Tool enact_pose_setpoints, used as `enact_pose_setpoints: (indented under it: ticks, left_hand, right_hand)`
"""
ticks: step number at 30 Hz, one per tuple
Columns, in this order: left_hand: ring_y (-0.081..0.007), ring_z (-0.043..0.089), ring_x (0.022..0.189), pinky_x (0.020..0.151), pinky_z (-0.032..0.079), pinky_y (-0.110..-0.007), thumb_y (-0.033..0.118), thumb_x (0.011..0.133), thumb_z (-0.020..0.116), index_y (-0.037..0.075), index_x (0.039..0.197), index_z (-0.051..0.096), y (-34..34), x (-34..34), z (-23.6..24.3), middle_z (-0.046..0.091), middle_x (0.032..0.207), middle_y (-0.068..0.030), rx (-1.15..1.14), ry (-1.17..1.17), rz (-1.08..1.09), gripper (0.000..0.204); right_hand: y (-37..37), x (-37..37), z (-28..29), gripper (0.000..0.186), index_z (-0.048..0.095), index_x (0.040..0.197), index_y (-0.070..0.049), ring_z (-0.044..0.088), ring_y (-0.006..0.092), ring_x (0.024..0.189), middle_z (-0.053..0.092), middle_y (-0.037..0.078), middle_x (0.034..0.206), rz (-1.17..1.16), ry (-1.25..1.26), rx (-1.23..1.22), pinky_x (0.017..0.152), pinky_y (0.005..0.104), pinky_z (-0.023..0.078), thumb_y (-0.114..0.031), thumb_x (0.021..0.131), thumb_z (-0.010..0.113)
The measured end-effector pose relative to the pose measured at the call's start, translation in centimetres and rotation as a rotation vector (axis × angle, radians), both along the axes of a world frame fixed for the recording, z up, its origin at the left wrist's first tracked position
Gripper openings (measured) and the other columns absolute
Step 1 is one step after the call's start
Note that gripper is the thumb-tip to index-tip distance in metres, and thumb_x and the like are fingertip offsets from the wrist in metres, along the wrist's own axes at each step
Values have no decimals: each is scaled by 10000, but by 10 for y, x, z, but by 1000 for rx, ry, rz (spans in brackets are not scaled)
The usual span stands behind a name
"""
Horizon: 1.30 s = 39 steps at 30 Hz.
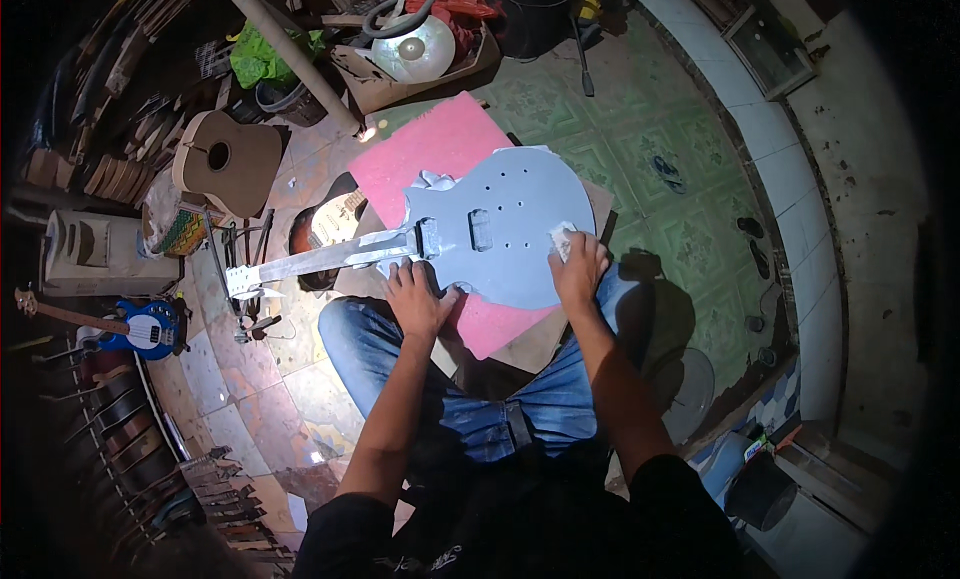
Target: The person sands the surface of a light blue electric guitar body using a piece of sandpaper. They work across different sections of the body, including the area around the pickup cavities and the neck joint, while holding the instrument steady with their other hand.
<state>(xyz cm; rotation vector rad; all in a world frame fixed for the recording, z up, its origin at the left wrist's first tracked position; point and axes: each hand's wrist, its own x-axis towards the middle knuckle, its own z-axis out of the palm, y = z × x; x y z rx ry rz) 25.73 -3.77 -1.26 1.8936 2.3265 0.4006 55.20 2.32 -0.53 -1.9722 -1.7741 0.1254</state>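
Observation:
An electric guitar body with its neck (pixel 540 204), coated in pale grey, lies face up across my lap with the headstock to the left. Two pickup slots and several small holes show in its top. My right hand (pixel 580 271) presses a crumpled white wad (pixel 562 241), cloth or paper, onto the body's right side. Near the neck joint, my left hand (pixel 415 297) rests on the guitar's near edge, fingers spread and thumb apart. Beneath the guitar is a pink foam-like sheet (pixel 440 144) over a brown board (pixel 540 347).
Left of me sit an unfinished acoustic guitar body (pixel 245 164), a sunburst guitar (pixel 335 224), a blue electric guitar (pixel 150 329) and a rack of tools (pixel 225 489). A slanting pole (pixel 290 54) and a cardboard box (pixel 375 89) stand ahead. Slippers (pixel 752 244) lie on the green floor.

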Motion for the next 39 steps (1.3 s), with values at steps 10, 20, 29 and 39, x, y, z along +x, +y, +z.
enact_pose_setpoints:
  ticks: [10, 20, 29, 39]
  left_hand:
    - [-469, 383, 1475, 1227, 229, -665, 676, 712, 833, 6, 1401, 585, 2, 3, 3, 508, 1529, -230, -19, -22, 26, 993]
    - [-481, 361, 1488, 1234, 206, -675, 596, 758, 830, -16, 1397, 572, -4, -3, 1, 494, 1527, -251, 0, -46, 3, 922]
    - [-405, 139, 1630, 1281, 98, -630, 804, 885, 553, -47, 1651, 255, -10, 60, 1, 202, 1748, -230, -225, 11, -479, 1183]
    - [-365, 263, 1600, 1280, 196, -602, 619, 984, 543, 63, 1627, 378, 108, 193, -26, 315, 1723, -148, -42, 39, -1103, 866]
  right_hand:
    - [-10, -20, -11, 519, 678, 1207, -153, 519, 362, 1235, 589, 123, 1285, 345, -89, -17, 996, 534, 405, -264, 731, 851]
    - [-49, -41, -10, 499, 711, 1215, -208, 531, 352, 1229, 598, 103, 1268, 632, -89, 3, 987, 541, 424, -270, 736, 834]
    - [30, 79, 13, 481, 604, 1209, -74, 602, 422, 1145, 629, 186, 1198, -304, 192, 9, 976, 557, 477, -210, 804, 826]
    - [-42, 95, 62, 365, 628, 1244, 8, 651, 186, 1060, 678, 95, 1118, -257, 1071, 199, 965, 348, 520, -31, 911, 772]
